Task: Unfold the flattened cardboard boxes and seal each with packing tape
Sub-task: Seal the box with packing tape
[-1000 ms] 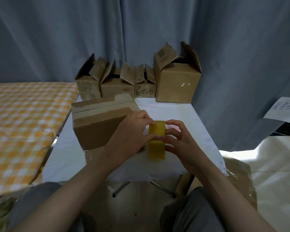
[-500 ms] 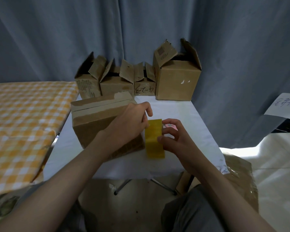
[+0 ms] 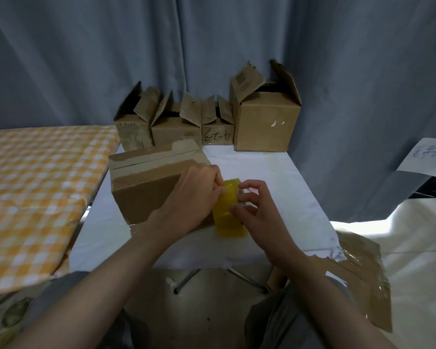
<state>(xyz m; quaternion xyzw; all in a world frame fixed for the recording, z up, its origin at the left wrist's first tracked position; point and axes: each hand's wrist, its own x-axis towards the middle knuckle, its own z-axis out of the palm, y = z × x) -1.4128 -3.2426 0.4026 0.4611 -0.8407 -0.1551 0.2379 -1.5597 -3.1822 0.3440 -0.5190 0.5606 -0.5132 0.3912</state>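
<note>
left hand (image 3: pixel 191 197): curled, fingertips pinching at top of tape (image 3: pixel 229 210), likely picking the free end
right hand (image 3: pixel 252 210): grip curled round roll, holding it upright on counter (image 3: pixel 275 172)
box (image 3: pixel 151 177): just left of grip, touching left hand; top seam taped
done: four boxes (image 3: pixel 212 122) beyond grip unfolded, top flaps open
left: their tops untaped; flat cardboard (image 3: pixel 358 273) below right of grip, not unfolded

A brown taped box (image 3: pixel 149 182) lies mid-frame beside an upright yellow tape roll (image 3: pixel 228 212), with four open-flapped boxes (image 3: pixel 264 122) lined up behind, upper centre.
</note>
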